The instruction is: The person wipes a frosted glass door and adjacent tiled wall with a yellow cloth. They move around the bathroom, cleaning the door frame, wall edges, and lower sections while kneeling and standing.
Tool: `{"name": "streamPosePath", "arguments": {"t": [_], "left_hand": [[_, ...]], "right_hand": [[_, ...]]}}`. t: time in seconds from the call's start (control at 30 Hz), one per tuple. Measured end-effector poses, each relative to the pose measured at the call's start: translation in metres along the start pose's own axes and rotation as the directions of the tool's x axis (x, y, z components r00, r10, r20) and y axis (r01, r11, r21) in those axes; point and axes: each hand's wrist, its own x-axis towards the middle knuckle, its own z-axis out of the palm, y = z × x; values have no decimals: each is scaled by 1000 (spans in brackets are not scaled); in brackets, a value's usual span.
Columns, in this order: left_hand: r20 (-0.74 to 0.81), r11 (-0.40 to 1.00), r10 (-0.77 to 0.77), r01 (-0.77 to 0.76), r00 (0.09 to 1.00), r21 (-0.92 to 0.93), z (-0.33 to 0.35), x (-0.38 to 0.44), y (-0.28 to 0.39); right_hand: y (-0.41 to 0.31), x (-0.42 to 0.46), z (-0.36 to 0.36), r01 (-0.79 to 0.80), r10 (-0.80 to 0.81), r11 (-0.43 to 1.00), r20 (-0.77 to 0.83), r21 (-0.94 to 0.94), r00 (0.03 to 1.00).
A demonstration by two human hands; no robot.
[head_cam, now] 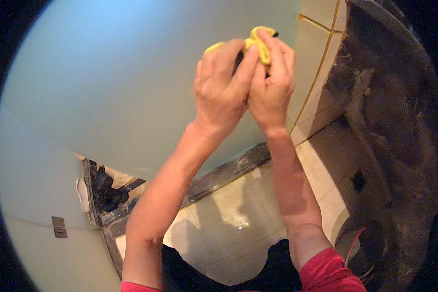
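Note:
Both arms reach up and forward, and the hands meet near the top middle of the head view. My left hand [219,80] has its fingers curled around a dark thing, mostly hidden, with a bit of yellow cloth [259,43] showing beyond the knuckles. Beside it and touching it, my right hand [275,73] grips the same bunched cloth between thumb and fingers. A small black tip sticks out by the cloth's upper right end. Behind the hands stands a smooth pale green-blue panel [131,91]; whether the cloth touches it I cannot tell.
At right is a tiled wall edge [314,47] beside a dark, rough surface [398,109]. Below runs a dark stone sill [230,169] over a glossy tiled floor [233,233]. A white shoe [82,193] and black objects [107,189] lie lower left, near a metal fitting [59,227].

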Motion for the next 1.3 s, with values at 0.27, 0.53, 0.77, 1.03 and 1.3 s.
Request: {"name": "streamPosePath", "arguments": {"t": [0.27,0.53,0.77,1.03,1.3], "left_hand": [[188,1000,2,2,982,-22,23,-44,26],[220,995,-96,103,971,-19,21,-69,36],[224,998,-51,58,973,-25,32,-70,39],[345,990,-105,132,933,-55,43,-120,56],[515,997,15,27,857,-75,47,-153,59]], "right_hand": [[55,-53,-14,-176,169,980,-77,-97,983],[42,-69,-25,-259,260,965,58,-28,964],[63,-73,-23,-185,184,980,-22,-76,983],[87,-124,-40,-361,367,928,66,-96,928],[97,-167,-62,-474,505,860,184,-191,843]]}}
